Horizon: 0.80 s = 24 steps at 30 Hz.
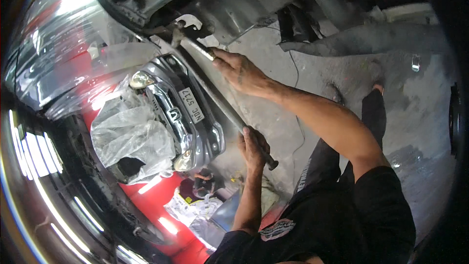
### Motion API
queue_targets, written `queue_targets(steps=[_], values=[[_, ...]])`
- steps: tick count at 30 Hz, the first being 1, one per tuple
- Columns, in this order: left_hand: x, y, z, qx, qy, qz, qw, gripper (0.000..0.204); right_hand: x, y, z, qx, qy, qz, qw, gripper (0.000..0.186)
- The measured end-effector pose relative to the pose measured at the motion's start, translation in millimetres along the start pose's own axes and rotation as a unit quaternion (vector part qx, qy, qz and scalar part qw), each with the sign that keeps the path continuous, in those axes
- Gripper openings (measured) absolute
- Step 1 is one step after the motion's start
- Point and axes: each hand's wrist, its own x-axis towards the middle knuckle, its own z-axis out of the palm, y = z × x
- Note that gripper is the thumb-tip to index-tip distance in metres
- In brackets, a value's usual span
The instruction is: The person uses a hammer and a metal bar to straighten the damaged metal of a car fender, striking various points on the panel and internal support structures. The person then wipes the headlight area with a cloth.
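My left hand (252, 147) is wrapped round the lower part of a long metal bar (215, 94), close to its knobbed end. The bar slants up and left to the dark body of a vehicle (234, 7), where its far tip is hard to make out. My right hand (242, 71) is closed on the silver handle of what looks like a hammer (198, 49). The hammer's head overlaps the bar's upper end in view, beside a torn, pale-edged metal part. Whether head and bar touch, I cannot tell.
Beyond the bar stands a grey car front (195, 105) with headlights and crumpled plastic sheeting (132, 129). Clear film covers a panel (73, 49) at upper left. A person (204, 182) is low down beyond my left arm. A thin cable (296, 93) crosses the concrete floor.
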Motion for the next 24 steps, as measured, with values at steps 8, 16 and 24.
queue_targets(steps=[8,16,24], values=[[3.2,11.6,-4.0,-0.024,0.018,-0.036,0.999,0.038,-9.3,-45.8,-14.5,-0.059,-0.059,0.129,0.988,0.036],[-10.4,35.0,13.1,-0.028,0.030,-0.033,0.999,0.046,-83.3,-93.6,-47.3,-0.196,-0.040,0.283,0.938,0.048],[-37.7,39.9,34.0,-0.038,0.054,0.002,0.998,0.058,-77.2,-138.9,-79.6,-0.209,-0.138,0.272,0.929,0.056]])
